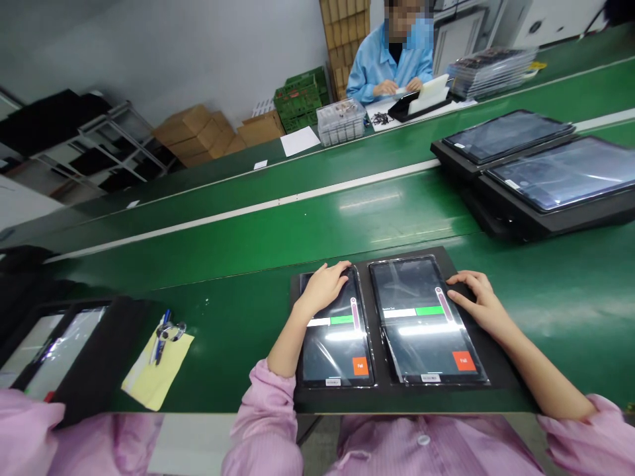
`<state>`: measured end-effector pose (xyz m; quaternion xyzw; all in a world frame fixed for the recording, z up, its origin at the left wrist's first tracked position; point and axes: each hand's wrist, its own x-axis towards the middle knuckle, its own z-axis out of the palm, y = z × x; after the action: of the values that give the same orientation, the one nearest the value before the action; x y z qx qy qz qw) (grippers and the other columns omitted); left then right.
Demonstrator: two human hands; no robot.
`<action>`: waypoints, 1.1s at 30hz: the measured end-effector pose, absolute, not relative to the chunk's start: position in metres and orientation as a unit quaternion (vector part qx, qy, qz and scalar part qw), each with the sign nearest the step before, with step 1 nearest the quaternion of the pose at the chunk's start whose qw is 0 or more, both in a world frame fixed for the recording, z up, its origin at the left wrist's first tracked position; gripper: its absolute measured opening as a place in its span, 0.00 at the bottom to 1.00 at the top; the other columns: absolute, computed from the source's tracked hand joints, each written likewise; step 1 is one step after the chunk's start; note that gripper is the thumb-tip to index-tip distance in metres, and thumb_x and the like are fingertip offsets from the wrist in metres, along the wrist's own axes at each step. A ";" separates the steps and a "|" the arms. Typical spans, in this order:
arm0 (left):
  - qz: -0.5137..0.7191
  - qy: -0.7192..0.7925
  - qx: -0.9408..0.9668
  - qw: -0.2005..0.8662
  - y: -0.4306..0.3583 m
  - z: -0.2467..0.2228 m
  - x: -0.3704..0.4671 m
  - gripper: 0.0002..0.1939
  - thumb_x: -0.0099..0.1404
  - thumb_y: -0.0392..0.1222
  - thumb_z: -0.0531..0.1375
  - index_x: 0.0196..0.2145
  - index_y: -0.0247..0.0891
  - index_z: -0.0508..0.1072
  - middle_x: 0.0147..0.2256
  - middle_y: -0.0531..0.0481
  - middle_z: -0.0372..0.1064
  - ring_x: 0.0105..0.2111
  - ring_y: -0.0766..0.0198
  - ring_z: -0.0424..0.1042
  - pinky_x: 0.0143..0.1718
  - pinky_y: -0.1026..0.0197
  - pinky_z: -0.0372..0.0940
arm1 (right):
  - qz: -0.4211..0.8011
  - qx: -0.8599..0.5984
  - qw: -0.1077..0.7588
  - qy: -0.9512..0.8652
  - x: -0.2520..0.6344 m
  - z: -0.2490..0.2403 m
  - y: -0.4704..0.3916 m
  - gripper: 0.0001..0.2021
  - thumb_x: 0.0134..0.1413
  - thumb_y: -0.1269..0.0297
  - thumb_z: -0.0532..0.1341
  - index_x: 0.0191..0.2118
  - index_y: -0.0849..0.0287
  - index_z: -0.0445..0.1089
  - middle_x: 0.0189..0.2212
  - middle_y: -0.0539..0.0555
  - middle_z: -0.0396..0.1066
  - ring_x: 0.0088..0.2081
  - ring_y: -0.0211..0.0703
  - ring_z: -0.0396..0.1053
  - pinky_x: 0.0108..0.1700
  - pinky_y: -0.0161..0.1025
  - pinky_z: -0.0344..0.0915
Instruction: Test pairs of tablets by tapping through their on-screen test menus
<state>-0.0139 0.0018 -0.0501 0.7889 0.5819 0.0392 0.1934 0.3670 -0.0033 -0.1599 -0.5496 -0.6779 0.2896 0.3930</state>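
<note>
Two black tablets lie side by side on a black mat [496, 373] at the near edge of the green bench. Both screens are lit with a green bar, a pink slider and an orange "Fail" button. My left hand [323, 285] rests on the upper left of the left tablet [335, 344], fingers spread over its top edge. My right hand [477, 301] lies at the upper right edge of the right tablet [426, 324], its fingers touching the side near the pink slider. Neither hand holds anything.
Two larger black display units [550, 178] sit at the right on the green conveyor [278, 225]. A yellow paper with a pen and keys [159, 354] lies at the left, beside more screens [54, 347]. Across the belt a person in a blue coat [391, 63] works beside a clear box [341, 122].
</note>
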 end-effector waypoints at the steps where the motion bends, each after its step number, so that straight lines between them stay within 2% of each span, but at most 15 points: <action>1: 0.039 0.583 0.786 0.204 0.003 -0.048 -0.021 0.21 0.76 0.40 0.50 0.63 0.44 0.66 0.64 0.48 0.69 0.62 0.56 0.71 0.68 0.47 0.59 | 0.291 -0.550 0.393 -0.677 0.367 -0.160 -0.003 0.19 0.60 0.40 0.59 0.41 0.50 0.73 0.46 0.59 0.66 0.56 0.65 0.64 0.63 0.65 0.60; 4: 0.036 0.608 0.765 0.209 0.005 -0.038 -0.050 0.18 0.75 0.41 0.50 0.57 0.47 0.74 0.59 0.53 0.74 0.60 0.56 0.72 0.62 0.53 0.66 | 0.287 -0.550 0.391 -0.679 0.368 -0.162 -0.002 0.20 0.59 0.39 0.59 0.41 0.49 0.73 0.46 0.59 0.65 0.56 0.65 0.64 0.62 0.67 0.59; 7: 0.021 0.657 0.732 0.180 0.002 -0.027 -0.083 0.17 0.73 0.40 0.52 0.48 0.47 0.80 0.52 0.52 0.79 0.54 0.55 0.76 0.57 0.55 0.69 | 0.276 -0.545 0.393 -0.687 0.370 -0.167 -0.001 0.20 0.60 0.39 0.59 0.40 0.49 0.73 0.45 0.59 0.66 0.55 0.66 0.65 0.61 0.68 0.60; 12: 0.017 0.688 0.699 0.195 -0.004 -0.018 -0.111 0.13 0.69 0.41 0.57 0.44 0.46 0.82 0.48 0.50 0.80 0.50 0.55 0.77 0.52 0.58 0.69 | 0.263 -0.536 0.399 -0.696 0.374 -0.175 -0.001 0.19 0.61 0.39 0.58 0.40 0.49 0.73 0.45 0.59 0.67 0.54 0.67 0.66 0.59 0.68 0.62; 15: 0.020 0.707 0.679 0.197 -0.004 -0.020 -0.111 0.11 0.68 0.40 0.59 0.41 0.45 0.83 0.42 0.51 0.82 0.46 0.57 0.78 0.48 0.61 0.69 | 0.258 -0.534 0.392 -0.704 0.377 -0.178 -0.001 0.20 0.61 0.39 0.58 0.41 0.50 0.73 0.46 0.59 0.67 0.54 0.67 0.66 0.59 0.65 0.62; 18: 0.028 0.717 0.664 0.209 -0.002 -0.024 -0.109 0.08 0.65 0.37 0.62 0.39 0.44 0.82 0.36 0.53 0.82 0.41 0.59 0.79 0.44 0.62 0.67 | 0.253 -0.530 0.384 -0.713 0.379 -0.180 0.000 0.20 0.62 0.40 0.58 0.42 0.51 0.73 0.45 0.60 0.68 0.54 0.66 0.66 0.59 0.63 0.62; 26: 0.084 0.720 0.644 0.247 0.004 -0.041 -0.117 0.06 0.61 0.33 0.64 0.34 0.42 0.80 0.34 0.52 0.81 0.40 0.58 0.78 0.42 0.61 0.65 | 0.258 -0.533 0.388 -0.706 0.379 -0.184 0.003 0.20 0.60 0.40 0.59 0.42 0.51 0.73 0.45 0.60 0.69 0.54 0.66 0.66 0.57 0.63 0.63; 30: 0.129 0.688 0.640 0.316 0.005 -0.052 -0.129 0.05 0.62 0.35 0.64 0.36 0.38 0.79 0.33 0.50 0.80 0.38 0.60 0.78 0.43 0.61 0.68 | 0.258 -0.532 0.392 -0.705 0.380 -0.186 0.004 0.21 0.59 0.40 0.59 0.42 0.52 0.73 0.45 0.60 0.69 0.53 0.65 0.67 0.57 0.63 0.63; 33: 0.161 0.659 0.639 0.361 0.000 -0.058 -0.139 0.10 0.61 0.39 0.66 0.41 0.36 0.79 0.36 0.48 0.79 0.39 0.60 0.77 0.46 0.59 0.70 | 0.257 -0.532 0.392 -0.705 0.380 -0.189 0.005 0.21 0.60 0.40 0.59 0.42 0.52 0.73 0.45 0.60 0.69 0.53 0.66 0.67 0.57 0.64 0.63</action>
<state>-0.1388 0.0004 -0.0582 0.6392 0.6595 0.1614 0.3612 0.3805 0.0050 -0.1887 -0.5321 -0.7050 0.2572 0.3921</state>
